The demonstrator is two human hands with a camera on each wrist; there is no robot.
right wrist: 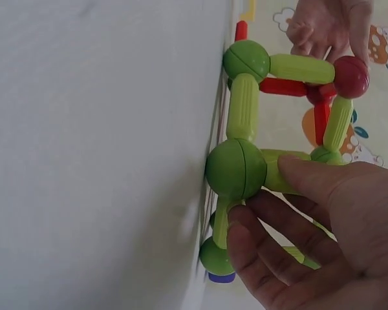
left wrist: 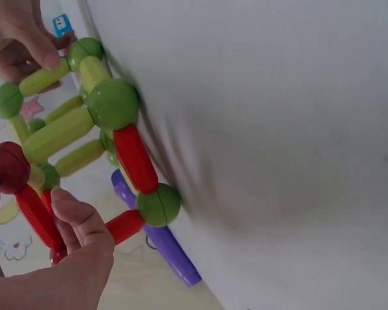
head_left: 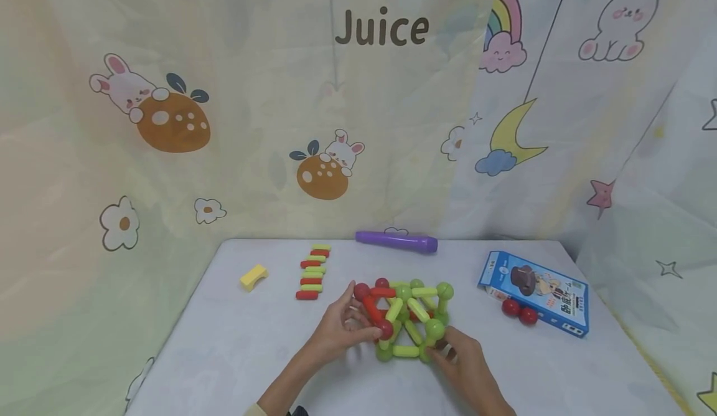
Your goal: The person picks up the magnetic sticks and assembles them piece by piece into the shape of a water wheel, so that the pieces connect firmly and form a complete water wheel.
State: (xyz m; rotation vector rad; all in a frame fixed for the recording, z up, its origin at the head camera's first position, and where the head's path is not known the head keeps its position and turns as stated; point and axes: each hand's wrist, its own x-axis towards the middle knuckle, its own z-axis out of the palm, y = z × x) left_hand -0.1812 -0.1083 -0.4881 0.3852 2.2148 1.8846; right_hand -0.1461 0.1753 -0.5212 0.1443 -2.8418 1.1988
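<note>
A ball-and-rod toy frame (head_left: 404, 292) of green and red balls joined by yellow-green and red rods sits on the white table. My left hand (head_left: 338, 332) grips its left side, the thumb against a dark red ball (left wrist: 9, 168) and the fingers curled at a red rod (left wrist: 37, 216). At the front right corner, my right hand (head_left: 465, 360) pinches an upright yellow-green rod (right wrist: 271, 171) between thumb and fingers, just beside a lower green ball (right wrist: 236, 169). Low green balls of the frame lie close against the tabletop in both wrist views.
Left of the frame, several loose red and yellow-green rods (head_left: 311, 281) lie in a column, with a yellow arched block (head_left: 254, 277) farther left. A purple tapered stick (head_left: 398, 241) lies along the back edge. On the right, two red balls (head_left: 528, 316) rest against a blue box (head_left: 540, 288).
</note>
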